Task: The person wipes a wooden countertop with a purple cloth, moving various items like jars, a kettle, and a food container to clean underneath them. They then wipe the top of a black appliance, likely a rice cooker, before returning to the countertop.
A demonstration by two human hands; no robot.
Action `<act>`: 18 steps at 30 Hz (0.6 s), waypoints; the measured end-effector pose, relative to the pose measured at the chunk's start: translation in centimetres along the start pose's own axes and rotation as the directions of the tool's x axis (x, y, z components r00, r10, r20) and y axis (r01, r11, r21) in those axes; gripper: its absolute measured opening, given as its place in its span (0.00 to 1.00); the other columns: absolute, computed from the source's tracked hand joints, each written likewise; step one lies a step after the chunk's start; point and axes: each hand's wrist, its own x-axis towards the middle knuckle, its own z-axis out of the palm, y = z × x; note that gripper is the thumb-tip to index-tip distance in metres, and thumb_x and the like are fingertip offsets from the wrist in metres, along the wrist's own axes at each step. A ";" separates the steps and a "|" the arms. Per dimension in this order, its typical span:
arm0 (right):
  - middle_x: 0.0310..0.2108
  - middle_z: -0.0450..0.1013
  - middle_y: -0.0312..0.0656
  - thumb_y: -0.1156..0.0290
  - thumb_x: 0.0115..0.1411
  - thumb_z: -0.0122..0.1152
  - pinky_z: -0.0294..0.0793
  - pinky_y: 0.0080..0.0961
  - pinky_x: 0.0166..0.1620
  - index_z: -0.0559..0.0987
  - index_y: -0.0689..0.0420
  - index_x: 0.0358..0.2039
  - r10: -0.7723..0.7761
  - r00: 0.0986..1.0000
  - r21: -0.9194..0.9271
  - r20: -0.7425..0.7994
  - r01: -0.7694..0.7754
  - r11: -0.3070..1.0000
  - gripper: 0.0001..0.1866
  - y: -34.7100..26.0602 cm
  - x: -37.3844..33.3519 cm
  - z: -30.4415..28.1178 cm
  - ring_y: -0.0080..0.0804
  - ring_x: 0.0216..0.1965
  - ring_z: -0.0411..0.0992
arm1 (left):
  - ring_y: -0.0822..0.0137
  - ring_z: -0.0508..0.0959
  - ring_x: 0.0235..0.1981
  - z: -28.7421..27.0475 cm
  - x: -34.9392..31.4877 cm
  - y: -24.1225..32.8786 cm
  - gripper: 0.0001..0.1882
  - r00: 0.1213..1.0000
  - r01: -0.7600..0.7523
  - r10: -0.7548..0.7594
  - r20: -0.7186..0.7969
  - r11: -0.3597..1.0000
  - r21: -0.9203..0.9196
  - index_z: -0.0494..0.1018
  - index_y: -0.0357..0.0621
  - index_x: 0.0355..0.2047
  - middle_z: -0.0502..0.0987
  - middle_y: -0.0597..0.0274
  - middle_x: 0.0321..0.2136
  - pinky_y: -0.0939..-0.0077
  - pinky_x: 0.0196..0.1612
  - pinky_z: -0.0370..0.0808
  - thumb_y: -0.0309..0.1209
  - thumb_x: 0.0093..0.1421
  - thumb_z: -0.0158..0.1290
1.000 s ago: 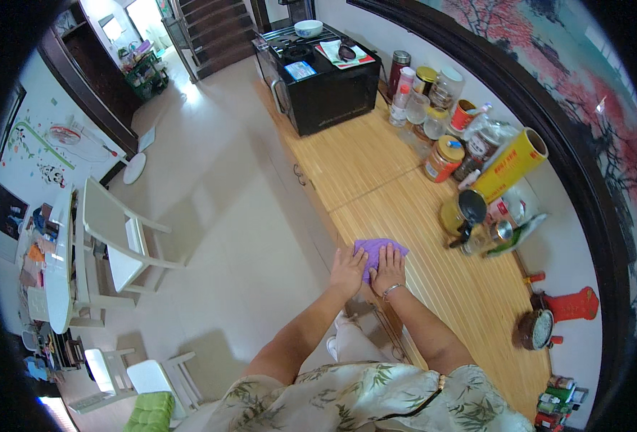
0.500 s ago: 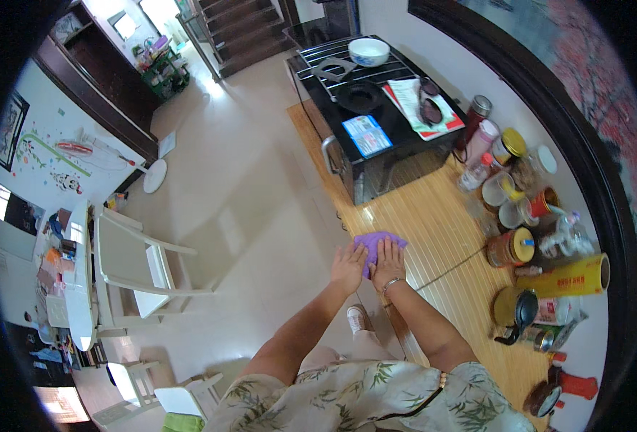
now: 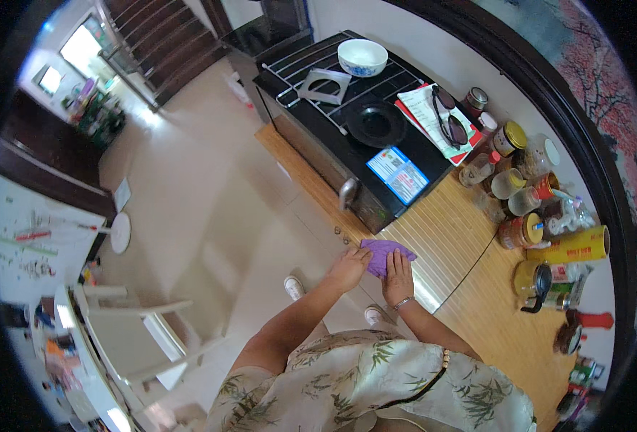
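Observation:
A crumpled purple cloth [image 3: 389,252] lies on the near-left part of the bamboo-slat tabletop [image 3: 457,241], just in front of the black oven. My left hand [image 3: 349,268] is at the table's left edge, its fingers pressed together over the cloth's left side and gripping it. On the cloth's right part my right hand [image 3: 398,279] lies flat, fingers stretched out and slightly apart. A bracelet circles the right wrist. The oven [image 3: 376,193] has its handle on the left side, and on its top are a wire rack, a white bowl [image 3: 362,57] and a black round dish [image 3: 376,122].
Sunglasses [image 3: 449,119] rest on papers on the oven. Along the wall stand several jars and bottles [image 3: 507,183], a yellow roll [image 3: 576,245] and a glass pot with a black handle [image 3: 533,286]. Left of the table is tiled floor [image 3: 239,216]; a white chair [image 3: 135,331] stands farther left.
The view has turned and moved nearer the oven. Both hands and the purple cloth are now closer to the oven's front corner. Both of my shoes now show beside the table.

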 end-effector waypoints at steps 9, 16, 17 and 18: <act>0.65 0.54 0.59 0.74 0.58 0.48 0.51 0.44 0.67 0.62 0.66 0.61 0.092 0.991 -0.046 -0.101 -0.097 0.994 0.29 -10.7 12.5 5.9 0.56 0.65 0.53 | 0.54 0.65 0.60 -7.8 2.7 -15.3 0.24 0.994 -0.077 0.070 0.084 0.993 0.086 0.67 0.40 0.57 0.68 0.54 0.59 0.59 0.60 0.63 0.29 0.61 0.42; 0.66 0.51 0.57 0.75 0.59 0.49 0.50 0.40 0.68 0.59 0.65 0.63 0.125 0.992 0.016 0.001 -0.125 0.992 0.30 -16.6 22.0 7.3 0.54 0.67 0.50 | 0.56 0.67 0.57 -12.7 3.7 -23.8 0.23 1.000 0.017 -0.017 0.005 0.999 0.035 0.68 0.41 0.57 0.66 0.56 0.61 0.59 0.58 0.65 0.29 0.61 0.42; 0.67 0.49 0.56 0.75 0.59 0.48 0.48 0.40 0.69 0.58 0.65 0.64 0.124 0.992 0.027 0.023 -0.125 0.992 0.31 -17.1 23.3 7.7 0.54 0.67 0.48 | 0.56 0.67 0.56 -13.1 3.9 -25.0 0.23 1.000 0.020 -0.019 -0.018 0.999 0.045 0.68 0.41 0.57 0.66 0.56 0.60 0.59 0.58 0.65 0.29 0.61 0.42; 0.68 0.47 0.56 0.74 0.58 0.48 0.47 0.40 0.69 0.57 0.65 0.64 0.123 0.991 0.037 0.045 -0.124 0.992 0.32 -17.5 24.6 8.0 0.55 0.68 0.46 | 0.57 0.68 0.56 -13.6 4.4 -26.1 0.23 0.999 0.022 -0.020 -0.042 0.998 0.054 0.68 0.41 0.56 0.67 0.57 0.60 0.60 0.57 0.66 0.29 0.61 0.42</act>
